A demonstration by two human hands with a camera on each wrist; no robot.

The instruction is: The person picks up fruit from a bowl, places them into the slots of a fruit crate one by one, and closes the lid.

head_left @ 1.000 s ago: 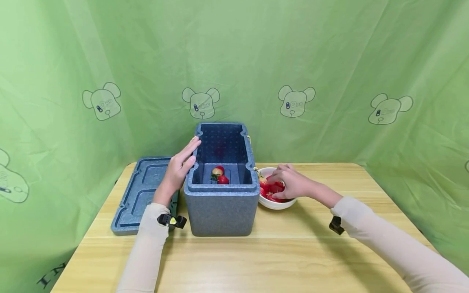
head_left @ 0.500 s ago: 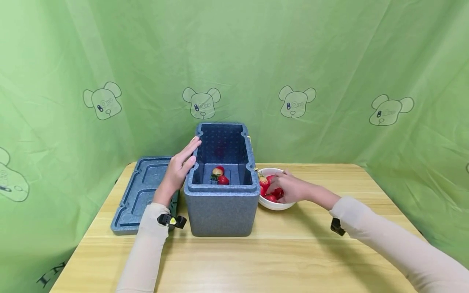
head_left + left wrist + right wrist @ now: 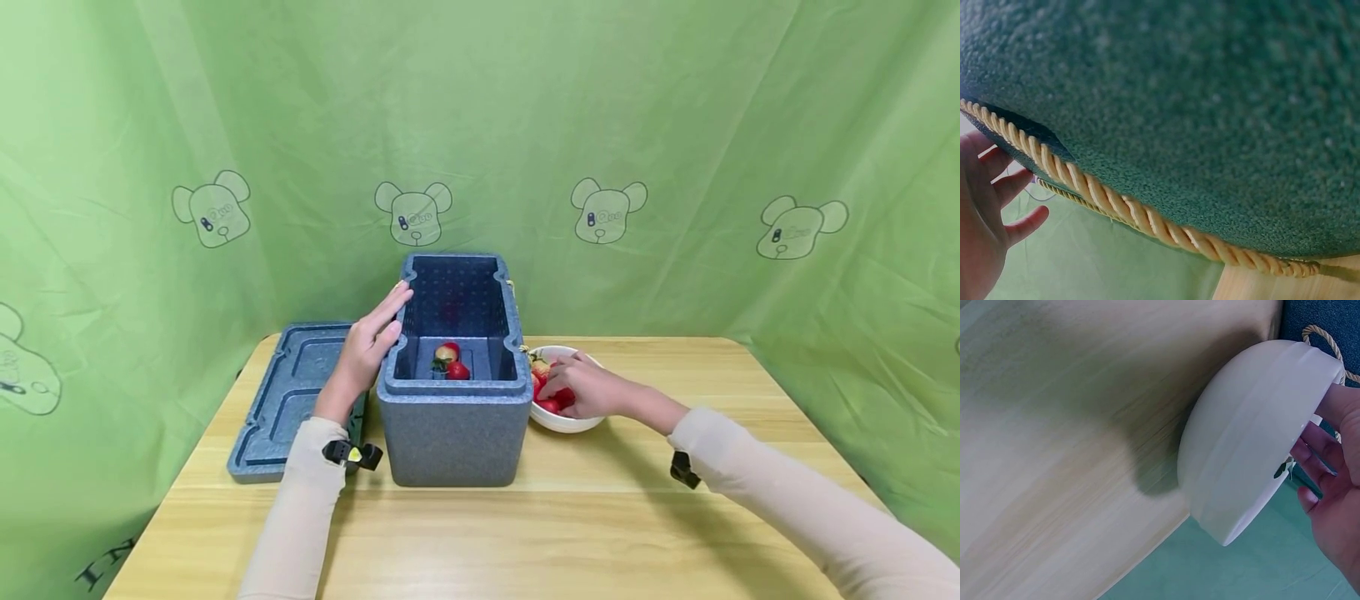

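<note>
A deep blue-grey foam box [image 3: 453, 437] stands open-topped on the table, with strawberries [image 3: 456, 370] on its floor. Against the box's left rim rests my left hand [image 3: 365, 346], fingers extended along the edge. The left wrist view shows that hand's spread fingers beside the box wall and a twisted yellow rope [image 3: 1129, 209]. To the right of the box is a white bowl [image 3: 566, 423] of red strawberries [image 3: 550, 406]. My right hand [image 3: 592, 389] reaches down into it, bent fingers among the fruit. Its fingertips are partly hidden by the bowl's rim, so I cannot tell whether they grip a strawberry.
The box's blue-grey lid [image 3: 300, 392] lies flat to the left, partly under my left forearm. A rope loop [image 3: 1322, 334] on the box's right side hangs close to the bowl. Green cloth [image 3: 510, 100] encloses the wooden table [image 3: 480, 533] at the back and sides.
My right hand has stayed in the bowl, its fingers shifting slightly toward the box and lower among the strawberries, some of which have moved. The left hand keeps its place on the rim.
</note>
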